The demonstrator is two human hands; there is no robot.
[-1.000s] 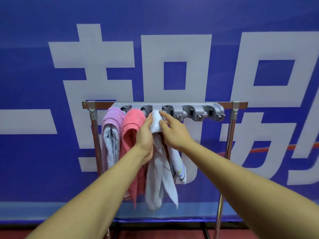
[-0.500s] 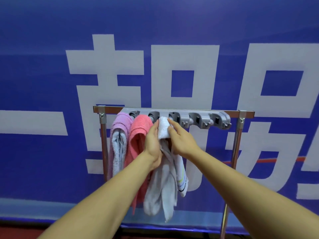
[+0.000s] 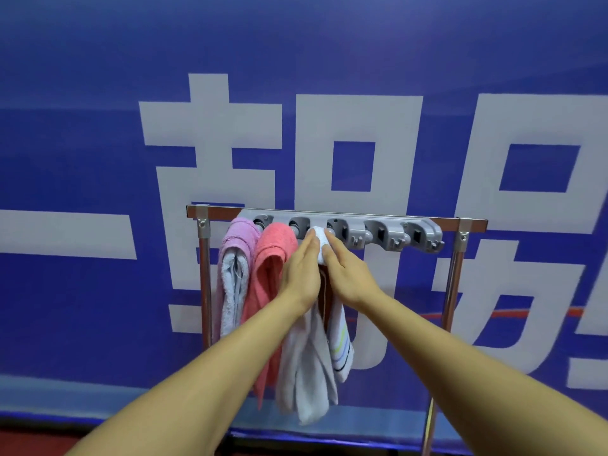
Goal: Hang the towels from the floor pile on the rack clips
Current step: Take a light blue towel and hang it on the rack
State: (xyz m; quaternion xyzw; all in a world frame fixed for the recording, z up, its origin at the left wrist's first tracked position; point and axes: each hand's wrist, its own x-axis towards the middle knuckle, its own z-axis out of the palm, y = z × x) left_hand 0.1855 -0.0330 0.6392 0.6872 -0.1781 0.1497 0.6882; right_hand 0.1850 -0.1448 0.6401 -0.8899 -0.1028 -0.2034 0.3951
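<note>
Third towel at the clip bar, both hands on its bunched top

Blue banner (image 3: 98,159) fills the wall behind. Rack (image 3: 455,274) stands before it; grey clip bar (image 3: 378,230) runs along its top rail. White towel (image 3: 309,363) hangs long axis vertical, its top directly ahead of both hands, right of the pink towel (image 3: 269,258) and purple towel (image 3: 235,245). Left hand (image 3: 301,274) flat, fingers straight against the wad's left side. Right hand (image 3: 348,274) thumb lies on it; pinch or press, cannot tell. Likely next: push upward. Right-end clips bare.

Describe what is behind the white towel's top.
The grey clip rail runs behind the white towel; towel, left hand and right hand hide that clip's hold.
</note>
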